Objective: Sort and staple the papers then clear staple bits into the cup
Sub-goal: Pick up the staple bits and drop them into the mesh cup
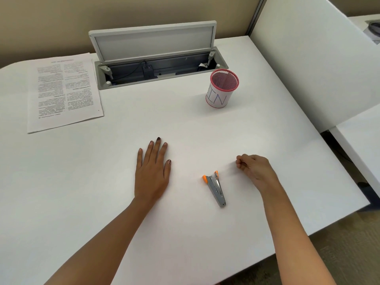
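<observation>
A stack of printed papers (pixel 64 90) lies at the far left of the white desk (pixel 185 124). A pink mesh cup (pixel 223 88) with a white label stands at the back right. Near the front lies a grey stapler (pixel 216 187) with orange tips, sprung open. My left hand (pixel 153 171) rests flat on the desk, fingers straight, left of the stapler. My right hand (pixel 254 168) hovers just right of the stapler with its fingertips pinched together; whatever it may hold is too small to see.
An open cable hatch (pixel 156 58) with its lid raised sits at the desk's back middle. A white partition panel (pixel 312 58) runs along the right side. The desk's right edge drops to the floor.
</observation>
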`<state>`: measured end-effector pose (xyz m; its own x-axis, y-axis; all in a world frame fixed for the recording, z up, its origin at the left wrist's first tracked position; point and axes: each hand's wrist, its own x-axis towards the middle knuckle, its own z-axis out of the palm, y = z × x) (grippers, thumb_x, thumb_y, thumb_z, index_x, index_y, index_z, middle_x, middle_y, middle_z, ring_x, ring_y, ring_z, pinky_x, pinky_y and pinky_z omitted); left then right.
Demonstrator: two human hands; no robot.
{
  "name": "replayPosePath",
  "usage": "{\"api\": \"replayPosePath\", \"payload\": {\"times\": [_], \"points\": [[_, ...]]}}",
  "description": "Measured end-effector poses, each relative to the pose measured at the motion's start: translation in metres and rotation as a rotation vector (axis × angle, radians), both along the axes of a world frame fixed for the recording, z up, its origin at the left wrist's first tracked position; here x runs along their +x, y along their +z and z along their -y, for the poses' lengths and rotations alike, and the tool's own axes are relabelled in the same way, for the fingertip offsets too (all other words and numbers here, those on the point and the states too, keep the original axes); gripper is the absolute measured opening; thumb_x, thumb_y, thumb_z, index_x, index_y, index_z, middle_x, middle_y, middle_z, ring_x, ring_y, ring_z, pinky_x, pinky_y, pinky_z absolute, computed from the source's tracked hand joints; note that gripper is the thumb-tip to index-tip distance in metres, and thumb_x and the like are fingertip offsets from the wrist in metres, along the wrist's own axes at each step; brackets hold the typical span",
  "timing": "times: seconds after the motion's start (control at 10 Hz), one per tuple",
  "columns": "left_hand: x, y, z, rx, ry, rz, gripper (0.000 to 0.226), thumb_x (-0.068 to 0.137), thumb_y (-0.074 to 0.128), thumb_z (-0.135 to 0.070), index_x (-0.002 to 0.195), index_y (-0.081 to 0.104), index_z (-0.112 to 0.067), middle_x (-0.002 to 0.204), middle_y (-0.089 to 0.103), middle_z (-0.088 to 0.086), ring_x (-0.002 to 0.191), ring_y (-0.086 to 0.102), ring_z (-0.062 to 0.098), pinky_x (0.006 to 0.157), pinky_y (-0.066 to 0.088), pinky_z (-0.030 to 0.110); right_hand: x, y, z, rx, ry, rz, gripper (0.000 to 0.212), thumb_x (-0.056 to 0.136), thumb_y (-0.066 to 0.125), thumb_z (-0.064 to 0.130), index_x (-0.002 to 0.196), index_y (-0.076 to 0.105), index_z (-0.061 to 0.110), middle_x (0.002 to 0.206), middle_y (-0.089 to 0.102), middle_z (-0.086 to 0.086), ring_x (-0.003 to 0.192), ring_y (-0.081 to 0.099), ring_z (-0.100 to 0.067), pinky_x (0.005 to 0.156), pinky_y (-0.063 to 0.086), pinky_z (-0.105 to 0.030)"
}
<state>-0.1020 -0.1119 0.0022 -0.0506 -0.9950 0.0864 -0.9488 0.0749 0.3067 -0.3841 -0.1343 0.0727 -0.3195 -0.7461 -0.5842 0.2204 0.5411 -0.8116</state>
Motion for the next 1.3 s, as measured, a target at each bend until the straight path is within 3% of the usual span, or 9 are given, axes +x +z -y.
{"api": "replayPosePath", "payload": {"times": [0.3, 0.4, 0.5, 0.6, 0.7, 0.9, 1.1, 1.2, 1.3], "points": [[0.000, 0.000, 0.000, 0.003, 0.001, -0.002, 0.054, 0.100, 0.023, -0.036, 0.151, 0.027, -0.020, 0.161, 0.019, -0.002, 0.149, 0.017, 0.016, 0.122, 0.010, 0.044, 0.004, 0.007, 0.006, 0.037, -0.111, 0.318, 0.019, 0.092, 0.042, -0.008, 0.083, 0.058, -0.004, 0.078, 0.055, -0.013, 0.070, 0.054, -0.020, 0.054, 0.056, -0.020], [0.000, 0.000, 0.000, 0.000, 0.002, -0.003, 0.054, 0.100, 0.023, -0.036, 0.151, 0.028, -0.020, 0.161, 0.019, -0.002, 0.149, 0.017, 0.016, 0.122, 0.010, 0.043, 0.013, 0.018, 0.025, -0.083, -0.155, 0.405, 0.019, 0.093, 0.043, -0.011, 0.084, 0.058, -0.006, 0.081, 0.056, -0.014, 0.072, 0.055, -0.020, 0.059, 0.057, -0.020], [-0.001, 0.000, -0.001, -0.001, 0.003, -0.009, 0.054, 0.100, 0.023, -0.036, 0.151, 0.028, -0.020, 0.161, 0.019, -0.002, 0.149, 0.017, 0.016, 0.122, 0.010, 0.043, 0.024, 0.035, 0.062, -0.257, -0.126, 0.306, 0.020, 0.089, 0.047, -0.017, 0.080, 0.061, -0.006, 0.072, 0.064, -0.011, 0.062, 0.063, -0.016, 0.062, 0.057, -0.019], [-0.001, 0.001, -0.001, 0.001, -0.002, -0.009, 0.054, 0.099, 0.024, -0.035, 0.151, 0.028, -0.020, 0.161, 0.020, -0.002, 0.149, 0.018, 0.017, 0.121, 0.010, 0.044, 0.035, 0.056, 0.112, -0.390, -0.093, -0.044, 0.027, 0.084, 0.055, -0.017, 0.072, 0.067, 0.004, 0.061, 0.067, -0.003, 0.055, 0.065, -0.011, 0.070, 0.058, -0.024], [-0.001, 0.002, 0.000, 0.000, -0.004, -0.005, 0.054, 0.099, 0.024, -0.035, 0.150, 0.029, -0.019, 0.161, 0.021, -0.001, 0.148, 0.019, 0.018, 0.121, 0.011, 0.044, 0.042, 0.074, 0.162, -0.437, -0.063, -0.584, 0.026, 0.079, 0.056, -0.011, 0.070, 0.073, 0.007, 0.062, 0.067, -0.003, 0.056, 0.067, -0.012, 0.072, 0.058, -0.023], [-0.001, 0.003, -0.001, -0.003, 0.000, -0.010, 0.054, 0.099, 0.023, -0.036, 0.150, 0.030, -0.019, 0.161, 0.022, -0.002, 0.148, 0.019, 0.017, 0.121, 0.013, 0.045, 0.042, 0.083, 0.214, -0.491, 0.216, -1.137, 0.031, 0.080, 0.048, -0.009, 0.091, 0.076, 0.000, 0.091, 0.072, -0.016, 0.084, 0.068, -0.024, 0.070, 0.051, -0.021], [0.000, 0.001, 0.000, -0.005, 0.000, -0.006, 0.054, 0.099, 0.024, -0.036, 0.150, 0.029, -0.020, 0.161, 0.021, -0.002, 0.148, 0.019, 0.017, 0.121, 0.012, 0.044, 0.040, 0.090, 0.224, -0.545, 0.413, -1.268, 0.031, 0.075, 0.051, -0.010, 0.090, 0.075, 0.003, 0.094, 0.071, -0.016, 0.085, 0.066, -0.025, 0.072, 0.052, -0.025], [0.000, 0.002, 0.000, 0.000, -0.001, -0.005, 0.054, 0.099, 0.024, -0.036, 0.150, 0.029, -0.020, 0.161, 0.021, -0.002, 0.148, 0.019, 0.017, 0.121, 0.012, 0.044, 0.042, 0.093, 0.222, -0.586, 0.418, -1.304, 0.032, 0.072, 0.050, -0.010, 0.087, 0.075, 0.003, 0.091, 0.072, -0.015, 0.082, 0.065, -0.022, 0.066, 0.044, -0.020], [0.000, 0.002, -0.001, -0.002, -0.004, -0.008, 0.054, 0.099, 0.023, -0.036, 0.150, 0.029, -0.020, 0.161, 0.021, -0.002, 0.148, 0.019, 0.017, 0.121, 0.011, 0.044, 0.045, 0.091, 0.214, -0.635, 0.373, -1.284, 0.030, 0.074, 0.049, -0.009, 0.085, 0.075, 0.002, 0.087, 0.072, -0.015, 0.080, 0.065, -0.022, 0.066, 0.048, -0.023]]}}
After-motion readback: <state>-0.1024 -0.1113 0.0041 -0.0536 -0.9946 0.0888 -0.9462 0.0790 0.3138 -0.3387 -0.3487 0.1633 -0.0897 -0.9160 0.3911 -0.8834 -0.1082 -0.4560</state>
